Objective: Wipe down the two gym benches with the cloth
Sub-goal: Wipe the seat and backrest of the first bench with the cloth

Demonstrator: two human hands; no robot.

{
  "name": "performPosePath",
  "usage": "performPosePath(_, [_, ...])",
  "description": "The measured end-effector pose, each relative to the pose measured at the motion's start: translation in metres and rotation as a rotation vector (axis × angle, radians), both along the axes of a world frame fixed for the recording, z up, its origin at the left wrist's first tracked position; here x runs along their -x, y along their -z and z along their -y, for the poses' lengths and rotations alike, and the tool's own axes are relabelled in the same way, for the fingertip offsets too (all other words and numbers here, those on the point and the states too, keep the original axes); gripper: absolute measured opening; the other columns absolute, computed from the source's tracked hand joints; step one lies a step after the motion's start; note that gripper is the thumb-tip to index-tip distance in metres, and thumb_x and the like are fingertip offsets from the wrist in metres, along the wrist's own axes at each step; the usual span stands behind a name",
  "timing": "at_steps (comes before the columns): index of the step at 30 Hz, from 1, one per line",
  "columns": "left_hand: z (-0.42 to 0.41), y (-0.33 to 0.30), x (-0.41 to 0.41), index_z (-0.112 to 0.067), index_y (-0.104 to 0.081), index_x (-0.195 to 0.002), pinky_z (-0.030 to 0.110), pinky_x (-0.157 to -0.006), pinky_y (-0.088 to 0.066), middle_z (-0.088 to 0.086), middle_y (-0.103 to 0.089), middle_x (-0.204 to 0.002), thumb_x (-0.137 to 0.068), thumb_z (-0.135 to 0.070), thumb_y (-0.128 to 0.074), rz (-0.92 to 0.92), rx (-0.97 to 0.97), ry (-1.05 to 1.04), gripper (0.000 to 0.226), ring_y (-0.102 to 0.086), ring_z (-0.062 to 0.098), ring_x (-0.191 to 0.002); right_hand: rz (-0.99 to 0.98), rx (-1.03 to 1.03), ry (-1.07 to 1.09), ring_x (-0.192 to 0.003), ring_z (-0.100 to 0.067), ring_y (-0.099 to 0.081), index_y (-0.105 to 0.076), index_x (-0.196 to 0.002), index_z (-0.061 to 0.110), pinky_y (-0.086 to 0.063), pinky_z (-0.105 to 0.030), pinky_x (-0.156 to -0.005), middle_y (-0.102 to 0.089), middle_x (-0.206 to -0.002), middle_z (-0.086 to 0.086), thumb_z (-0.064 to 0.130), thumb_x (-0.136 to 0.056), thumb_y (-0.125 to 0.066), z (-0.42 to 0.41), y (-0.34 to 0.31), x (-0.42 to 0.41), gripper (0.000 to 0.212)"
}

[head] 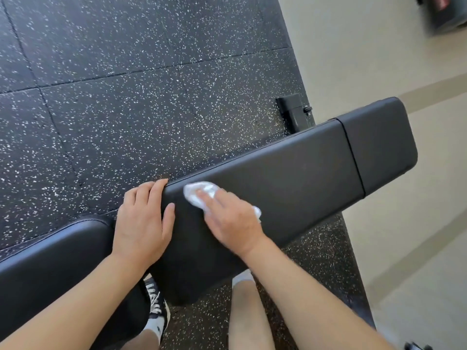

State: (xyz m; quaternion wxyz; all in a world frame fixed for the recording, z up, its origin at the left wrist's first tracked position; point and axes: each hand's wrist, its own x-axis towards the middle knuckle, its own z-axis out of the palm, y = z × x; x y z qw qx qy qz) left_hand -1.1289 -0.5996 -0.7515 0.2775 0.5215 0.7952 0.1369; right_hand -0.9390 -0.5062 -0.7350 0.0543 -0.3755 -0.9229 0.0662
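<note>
A long black padded bench [298, 178] runs from the lower middle up to the right, with a separate shorter pad at its far end. My right hand [232, 221] lies flat on its near part, pressing a crumpled white cloth [199, 193] against the pad. Beside it, my left hand [144, 221] rests over the bench's left edge, fingers curled around the rim. Another black padded surface [58, 251] lies at the lower left, partly under my left forearm.
Black speckled rubber tiles [113, 84] cover the floor to the left and beyond. Beige flooring [379, 59] lies to the right. A black metal bench foot [294, 113] sticks out behind the bench. My legs and a black-and-white sneaker [155, 304] stand below the bench.
</note>
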Motion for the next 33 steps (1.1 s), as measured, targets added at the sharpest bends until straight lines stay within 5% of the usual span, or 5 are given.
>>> performPosePath(6, [-0.009,0.000,-0.008,-0.009,-0.059,-0.139,0.053,-0.101,-0.047,0.012,-0.060,-0.133,-0.100,-0.036,-0.039,0.039,0.018,-0.183,0.052,-0.050,0.038,-0.117,0.168,0.196,0.427,-0.082,-0.032,-0.061,-0.069,-0.114,0.022,-0.038,-0.036,-0.059,-0.055,-0.096,-0.001,0.030,-0.100,-0.054,-0.108,-0.006,0.003,0.022])
performPosePath(10, [-0.009,-0.005,-0.009,-0.010,-0.059,-0.140,0.051,-0.097,-0.050,0.009,-0.060,-0.134,-0.100,-0.038,-0.037,0.016,0.082,-0.175,0.054,-0.053,0.035,-0.118,0.302,0.285,0.227,-0.079,-0.027,-0.062,-0.062,-0.094,0.020,-0.031,-0.033,-0.060,-0.053,-0.094,0.000,0.040,-0.103,-0.045,-0.082,-0.005,0.066,0.028])
performPosePath(16, [-0.012,-0.008,-0.014,-0.018,-0.058,-0.130,0.047,-0.101,-0.045,-0.001,-0.061,-0.128,-0.104,-0.036,-0.034,0.113,0.131,-0.388,0.040,-0.055,0.027,-0.119,0.314,0.536,-0.118,-0.087,-0.028,-0.064,-0.061,-0.100,0.016,-0.033,-0.035,-0.063,-0.057,-0.100,-0.004,0.035,-0.106,-0.043,-0.048,-0.007,0.130,0.027])
performPosePath(22, [-0.050,-0.013,-0.047,-0.014,-0.067,-0.129,0.058,-0.110,-0.037,0.003,-0.070,-0.126,-0.102,-0.033,-0.038,-0.164,0.199,-0.263,0.044,-0.063,0.030,-0.120,0.372,0.556,-0.016,-0.086,-0.032,-0.064,-0.063,-0.093,0.018,-0.033,-0.035,-0.065,-0.048,-0.088,0.000,0.038,-0.103,-0.042,-0.139,-0.014,0.047,0.030])
performPosePath(33, [-0.193,-0.013,-0.159,-0.011,-0.072,-0.122,0.049,-0.096,-0.047,0.003,-0.075,-0.116,-0.102,-0.034,-0.035,-0.091,0.238,-0.036,0.048,-0.071,0.028,-0.105,0.568,0.328,0.283,-0.081,-0.029,-0.064,-0.058,-0.090,0.019,-0.036,-0.034,-0.061,-0.042,-0.086,0.002,0.034,-0.103,-0.042,-0.309,-0.029,-0.134,0.025])
